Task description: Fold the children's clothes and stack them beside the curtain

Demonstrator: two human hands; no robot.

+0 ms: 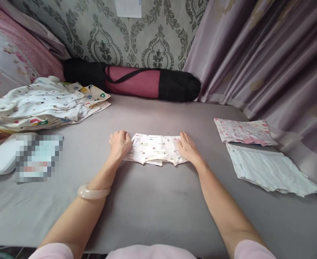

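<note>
A small white garment [154, 149] with a scattered print lies folded into a wide strip on the grey sheet in front of me. At its left end, my left hand [120, 144] is closed, with curled fingers on the cloth's edge. My right hand [188, 148] rests on the opposite end, fingers stretched out and flat against the fabric. The near edge of the garment is uneven, with a few layers showing. A pale bangle [93, 192] circles my left forearm.
To the right lie a folded pink-patterned cloth [244, 131] and a folded pale cloth [271, 169]. A heap of printed clothes [45, 102] sits at left, above a white device [2, 154] and a blurred-out item [40, 158]. A black-and-pink long bag [133, 82] lies along the wall.
</note>
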